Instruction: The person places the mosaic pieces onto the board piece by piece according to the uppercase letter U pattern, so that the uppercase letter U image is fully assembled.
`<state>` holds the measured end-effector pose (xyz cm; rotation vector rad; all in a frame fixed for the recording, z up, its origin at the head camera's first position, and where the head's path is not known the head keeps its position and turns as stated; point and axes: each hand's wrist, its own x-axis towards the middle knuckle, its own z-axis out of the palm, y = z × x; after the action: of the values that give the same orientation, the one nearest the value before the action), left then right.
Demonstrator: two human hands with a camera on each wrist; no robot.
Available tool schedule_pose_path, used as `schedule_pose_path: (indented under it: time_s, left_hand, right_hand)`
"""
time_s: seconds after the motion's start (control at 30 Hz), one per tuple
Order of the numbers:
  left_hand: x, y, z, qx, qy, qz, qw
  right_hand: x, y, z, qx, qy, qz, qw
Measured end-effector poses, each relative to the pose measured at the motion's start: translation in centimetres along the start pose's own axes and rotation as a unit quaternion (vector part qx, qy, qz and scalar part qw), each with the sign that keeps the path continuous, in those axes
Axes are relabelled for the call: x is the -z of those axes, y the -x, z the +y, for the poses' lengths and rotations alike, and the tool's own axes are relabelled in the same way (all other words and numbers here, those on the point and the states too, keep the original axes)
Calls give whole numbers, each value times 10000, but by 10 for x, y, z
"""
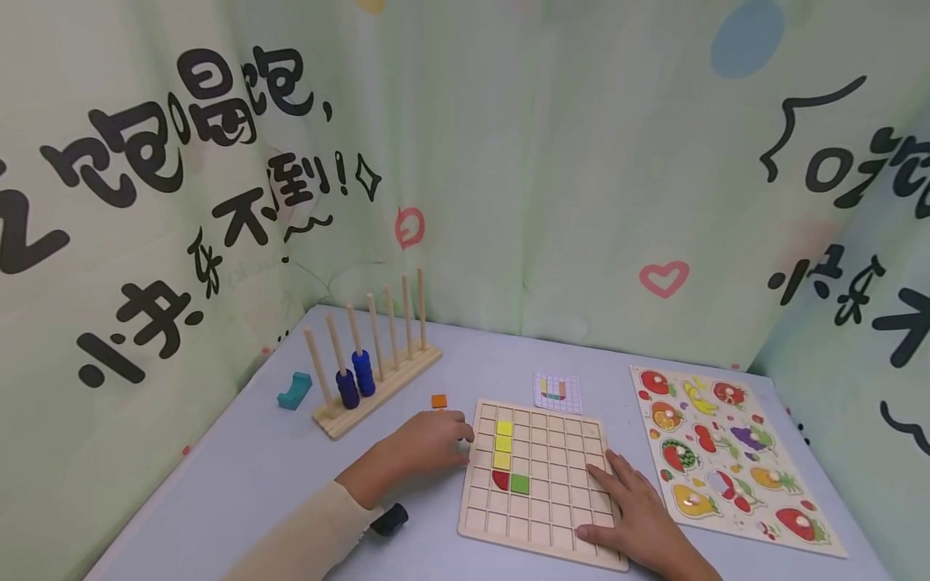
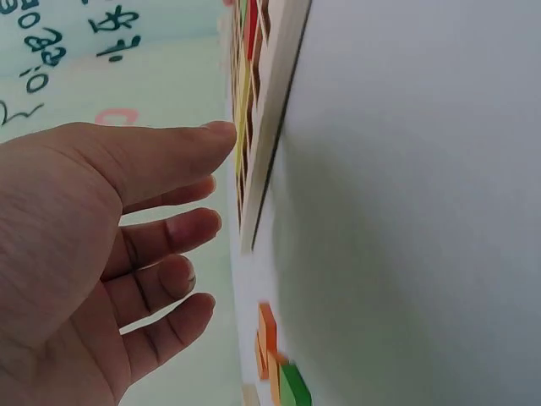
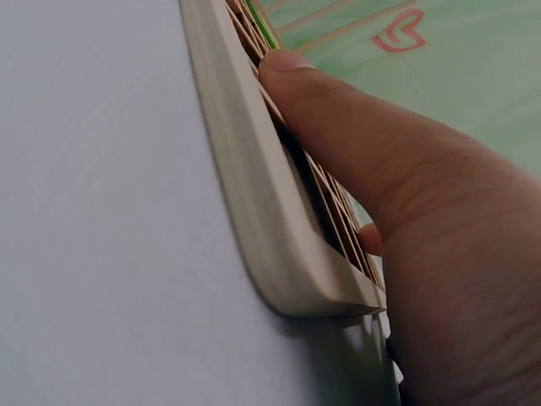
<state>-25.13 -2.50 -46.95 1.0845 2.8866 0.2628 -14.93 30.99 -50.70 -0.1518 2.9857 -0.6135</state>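
Observation:
A wooden grid board (image 1: pixel 541 512) lies on the table, carrying three yellow squares (image 1: pixel 503 442) in a column, a red rounded piece (image 1: pixel 500 480) below them and a green square (image 1: pixel 519 484) beside the red one. My left hand (image 1: pixel 429 442) hovers at the board's left edge; in the left wrist view its fingers (image 2: pixel 169 233) are spread and hold nothing. Fingers and thumb of my right hand (image 1: pixel 639 516) rest on the board's right side, the thumb (image 3: pixel 330 110) lying over the rim. Orange pieces (image 2: pixel 266 334) and a green piece (image 2: pixel 293 385) lie on the table near my left hand.
Behind the board lies a small pattern card (image 1: pixel 570 395). A wooden peg rack (image 1: pixel 378 393) with blue beads stands at the back left, near a teal curved block (image 1: pixel 295 391). A fruit puzzle board (image 1: pixel 734 452) lies on the right. Curtains (image 1: pixel 523 161) surround the table.

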Motion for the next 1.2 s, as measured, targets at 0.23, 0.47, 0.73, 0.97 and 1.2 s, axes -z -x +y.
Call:
schedule_pose_path:
  time_s: [0.23, 0.47, 0.73, 0.97, 1.2]
  left_hand:
    - [5, 8, -25, 388, -64, -40, 9992]
    - [10, 16, -41, 721, -172, -73, 9972]
    - [11, 23, -50, 1379, -89, -143, 9903]
    - [10, 26, -56, 1701, 253, -307, 9846]
    - [10, 30, -59, 1581, 616, -439, 9845]
  right_hand:
    - [3, -1, 2, 30, -19, 10, 10000]
    - [3, -3, 5, 206, -61, 69, 9997]
    - [1, -5, 5, 146, -117, -72, 9998]
    - [2, -3, 3, 72, -165, -130, 9998]
    - [1, 0, 2, 13, -237, -154, 9996]
